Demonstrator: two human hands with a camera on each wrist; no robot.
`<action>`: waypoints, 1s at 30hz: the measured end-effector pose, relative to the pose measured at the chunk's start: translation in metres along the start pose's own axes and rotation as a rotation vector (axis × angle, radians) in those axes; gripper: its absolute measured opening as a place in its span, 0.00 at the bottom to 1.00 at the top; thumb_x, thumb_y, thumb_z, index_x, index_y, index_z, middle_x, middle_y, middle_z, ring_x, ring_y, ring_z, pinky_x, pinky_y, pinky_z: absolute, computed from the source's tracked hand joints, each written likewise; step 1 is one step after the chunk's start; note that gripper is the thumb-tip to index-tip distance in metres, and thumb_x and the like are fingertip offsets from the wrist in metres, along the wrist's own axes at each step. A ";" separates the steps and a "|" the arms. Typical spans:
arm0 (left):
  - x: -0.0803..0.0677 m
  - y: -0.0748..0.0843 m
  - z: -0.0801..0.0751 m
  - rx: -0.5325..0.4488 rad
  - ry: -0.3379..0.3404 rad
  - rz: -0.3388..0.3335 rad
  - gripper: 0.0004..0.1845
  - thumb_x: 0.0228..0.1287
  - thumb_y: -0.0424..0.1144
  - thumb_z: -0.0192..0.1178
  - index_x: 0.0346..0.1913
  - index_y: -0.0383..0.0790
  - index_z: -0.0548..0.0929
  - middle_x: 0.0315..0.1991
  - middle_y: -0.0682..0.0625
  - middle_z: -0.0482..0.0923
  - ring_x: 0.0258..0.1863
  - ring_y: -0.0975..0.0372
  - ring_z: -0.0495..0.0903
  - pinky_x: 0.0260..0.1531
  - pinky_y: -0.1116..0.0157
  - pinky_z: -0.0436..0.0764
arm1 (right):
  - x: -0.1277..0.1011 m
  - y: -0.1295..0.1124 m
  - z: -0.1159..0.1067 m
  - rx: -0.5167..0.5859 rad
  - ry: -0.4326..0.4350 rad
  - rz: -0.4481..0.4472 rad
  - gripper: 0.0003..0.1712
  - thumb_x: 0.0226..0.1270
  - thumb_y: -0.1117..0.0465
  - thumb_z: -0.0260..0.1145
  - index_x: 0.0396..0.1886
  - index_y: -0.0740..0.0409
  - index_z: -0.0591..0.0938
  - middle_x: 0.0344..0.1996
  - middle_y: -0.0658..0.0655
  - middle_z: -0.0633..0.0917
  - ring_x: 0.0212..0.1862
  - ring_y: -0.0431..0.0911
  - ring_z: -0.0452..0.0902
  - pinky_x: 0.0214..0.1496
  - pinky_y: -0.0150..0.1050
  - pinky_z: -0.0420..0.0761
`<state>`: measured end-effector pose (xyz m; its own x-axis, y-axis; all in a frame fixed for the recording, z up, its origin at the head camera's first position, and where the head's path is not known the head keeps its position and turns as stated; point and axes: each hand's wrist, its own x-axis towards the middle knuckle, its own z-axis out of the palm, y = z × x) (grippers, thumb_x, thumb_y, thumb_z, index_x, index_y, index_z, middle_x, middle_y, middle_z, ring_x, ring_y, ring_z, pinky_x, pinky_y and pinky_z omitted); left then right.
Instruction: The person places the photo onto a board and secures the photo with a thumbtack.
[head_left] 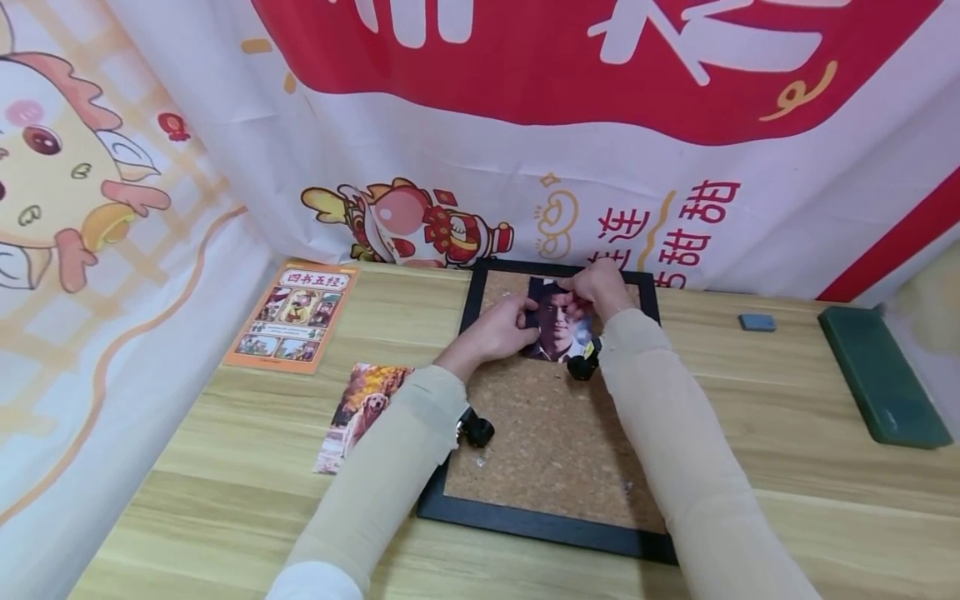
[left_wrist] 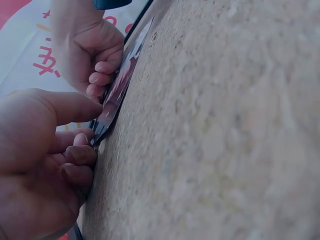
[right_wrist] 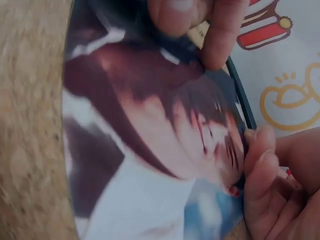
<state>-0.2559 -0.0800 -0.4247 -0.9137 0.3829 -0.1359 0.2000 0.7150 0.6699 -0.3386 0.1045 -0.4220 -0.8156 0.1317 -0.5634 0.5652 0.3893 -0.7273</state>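
Note:
A portrait photo point(head_left: 557, 327) lies against the upper part of a black-framed cork board point(head_left: 551, 433). My left hand point(head_left: 497, 331) pinches the photo's left edge, thumb on top and fingers curled below, as the left wrist view point(left_wrist: 45, 160) shows. At the photo's upper right, my right hand point(head_left: 597, 285) has its fingers curled in against the edge. In the right wrist view the right thumb and fingers point(right_wrist: 265, 170) meet right at the photo's border point(right_wrist: 150, 150). Small clear pins point(head_left: 480, 462) dot the cork. A black wrist camera point(head_left: 583, 365) overlaps the photo's lower right corner.
Left of the board lie a dog photo point(head_left: 365, 417) and an orange comic-style booklet point(head_left: 294, 317). To the right are a small blue block point(head_left: 757, 322) and a long green case point(head_left: 885, 375). A printed cloth point(head_left: 450, 150) hangs behind the wooden table point(head_left: 787, 392).

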 end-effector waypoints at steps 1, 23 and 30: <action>0.000 0.000 0.000 0.001 -0.001 -0.002 0.24 0.64 0.42 0.60 0.61 0.39 0.72 0.32 0.49 0.72 0.30 0.60 0.72 0.30 0.67 0.69 | -0.001 0.000 0.000 0.002 -0.010 0.003 0.14 0.62 0.58 0.68 0.35 0.67 0.82 0.15 0.54 0.83 0.15 0.45 0.80 0.26 0.42 0.83; -0.003 0.000 -0.001 -0.059 -0.024 -0.017 0.25 0.65 0.43 0.59 0.63 0.40 0.71 0.31 0.49 0.74 0.26 0.61 0.72 0.25 0.67 0.70 | -0.011 0.001 -0.002 0.041 -0.070 -0.051 0.12 0.67 0.60 0.63 0.39 0.67 0.81 0.19 0.56 0.84 0.16 0.47 0.80 0.25 0.43 0.83; -0.009 -0.001 -0.004 -0.109 0.021 -0.013 0.23 0.66 0.42 0.57 0.62 0.39 0.72 0.33 0.50 0.75 0.28 0.61 0.73 0.28 0.66 0.71 | -0.018 0.001 -0.006 0.067 -0.121 -0.079 0.14 0.69 0.60 0.61 0.46 0.67 0.79 0.22 0.58 0.85 0.19 0.47 0.81 0.29 0.44 0.84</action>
<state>-0.2495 -0.0862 -0.4215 -0.9236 0.3605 -0.1305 0.1492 0.6516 0.7437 -0.3240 0.1078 -0.4102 -0.8395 -0.0092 -0.5432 0.5098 0.3323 -0.7935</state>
